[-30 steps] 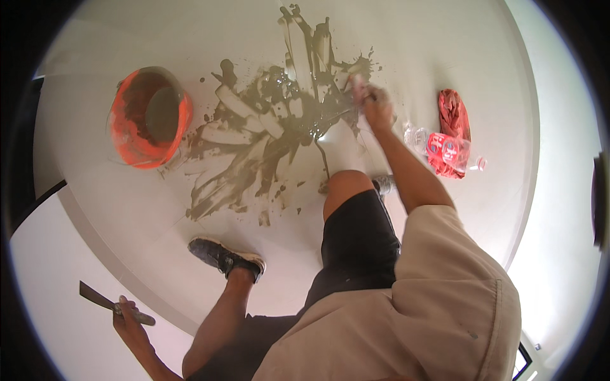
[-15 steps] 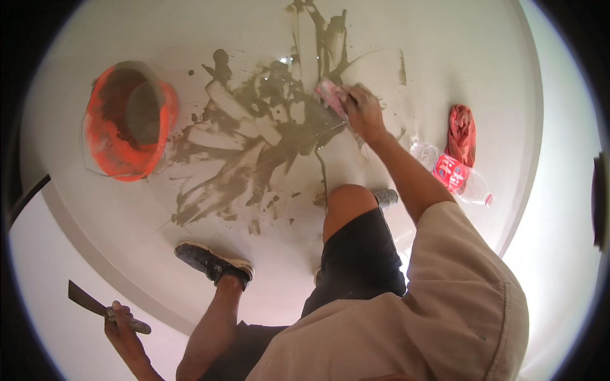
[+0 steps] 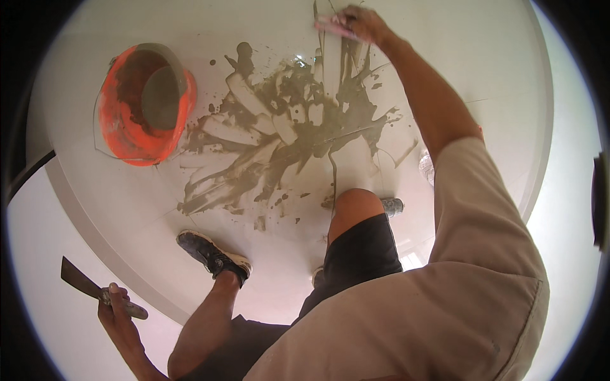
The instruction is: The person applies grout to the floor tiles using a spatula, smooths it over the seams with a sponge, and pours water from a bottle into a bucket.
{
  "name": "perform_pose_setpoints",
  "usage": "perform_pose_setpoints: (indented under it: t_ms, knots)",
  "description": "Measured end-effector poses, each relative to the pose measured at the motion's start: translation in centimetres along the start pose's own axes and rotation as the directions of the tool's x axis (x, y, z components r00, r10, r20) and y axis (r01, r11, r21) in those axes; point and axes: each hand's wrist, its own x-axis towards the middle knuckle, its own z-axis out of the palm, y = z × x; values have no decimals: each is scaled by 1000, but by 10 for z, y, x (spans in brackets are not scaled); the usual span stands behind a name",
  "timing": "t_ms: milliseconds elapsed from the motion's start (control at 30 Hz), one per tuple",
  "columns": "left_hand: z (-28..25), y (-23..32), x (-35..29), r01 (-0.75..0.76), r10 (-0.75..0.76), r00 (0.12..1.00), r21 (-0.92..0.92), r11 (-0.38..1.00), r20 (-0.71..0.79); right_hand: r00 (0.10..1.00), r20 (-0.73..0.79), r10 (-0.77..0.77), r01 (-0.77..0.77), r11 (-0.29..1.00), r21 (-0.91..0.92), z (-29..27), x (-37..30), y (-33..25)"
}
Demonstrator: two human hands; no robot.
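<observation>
My left hand (image 3: 119, 311), low at the left, is wrapped round the handle of a putty knife (image 3: 82, 277). Its dark blade points up and left, off the floor. My right arm reaches far forward. At its end my right hand (image 3: 362, 24) grips a flat pink spreader (image 3: 333, 26) by one edge, low over the far end of the smeared grey-green slurry (image 3: 305, 136). Motion blur leaves the spreader's exact kind unclear. Pale wiped strokes run through the wet slurry across the floor tiles.
To the left stands an orange bucket (image 3: 184, 105) with a wire handle, slurry-coated inside. By my bent knee lies a small dark cylinder (image 3: 394, 206). A clear plastic bottle (image 3: 426, 166) is mostly hidden behind my right arm. A raised border (image 3: 101, 247) curves round the floor.
My right hand has swept the pink spreader forward, away from me, to the far end of the slurry. My left hand keeps hold of the putty knife, nearly still. The view has shifted slightly.
</observation>
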Motion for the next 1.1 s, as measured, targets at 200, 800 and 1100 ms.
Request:
perform_pose_setpoints:
  t_ms: [200,800,1100]
  knots:
    - [-1,5,-4,-53,52,998,-53,997,-22,978,86,-189,195,979,-60,38,-144,-14]
    - [-19,6,-27,-52,53,999,-112,992,0,988,-155,23,-19,999,33,79,-234,-34]
    - [-26,-8,-18,-20,21,1000,-103,995,5,927,-315,-203,131,963,-234,57,-89,-21]
